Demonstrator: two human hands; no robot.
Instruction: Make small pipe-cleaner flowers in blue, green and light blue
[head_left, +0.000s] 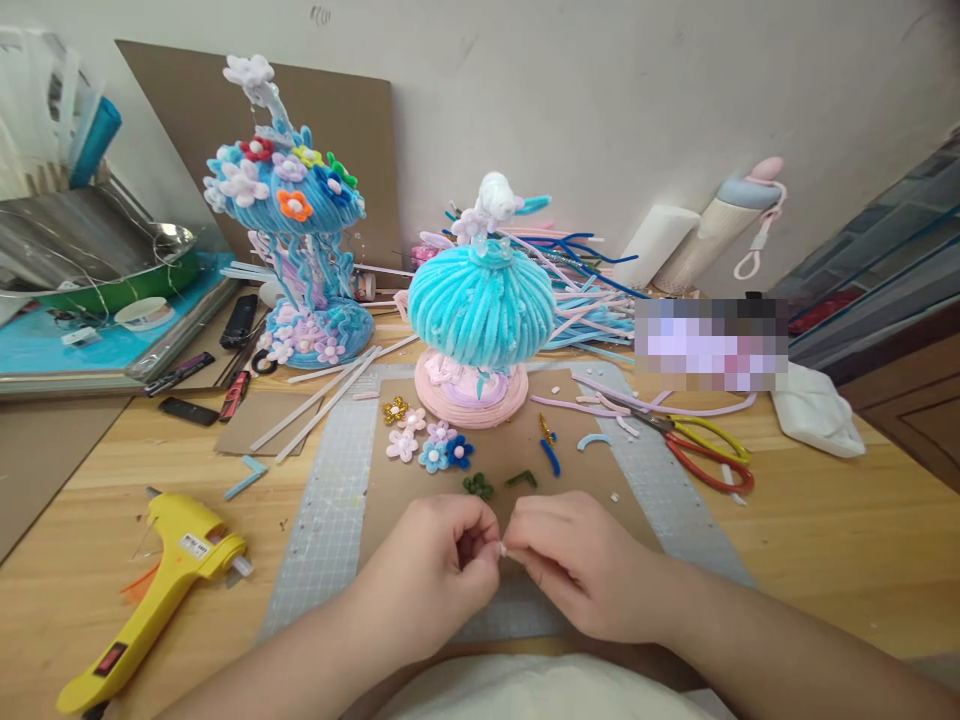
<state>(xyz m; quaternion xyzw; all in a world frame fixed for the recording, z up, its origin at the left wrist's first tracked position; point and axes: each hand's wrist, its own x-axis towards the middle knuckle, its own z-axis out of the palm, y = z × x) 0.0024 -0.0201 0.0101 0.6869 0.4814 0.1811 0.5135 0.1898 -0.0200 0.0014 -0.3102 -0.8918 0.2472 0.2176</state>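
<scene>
My left hand and my right hand meet fingertip to fingertip, low over the brown board. Pinched between them is a small white piece of pipe cleaner, mostly hidden by the fingers. Just beyond my left hand lies a dark green pipe cleaner flower. A bent green pipe cleaner rests ahead of my right hand. Several finished flowers, among them a dark blue flower and a gold flower, sit farther back. Behind them stands a turquoise pipe cleaner mushroom shape on a pink base.
A yellow hot glue gun lies at the left. Red- and yellow-handled scissors lie at the right, near a white packet. A blue flower-covered pipe cleaner model stands back left. A grey cutting mat lies under the brown board.
</scene>
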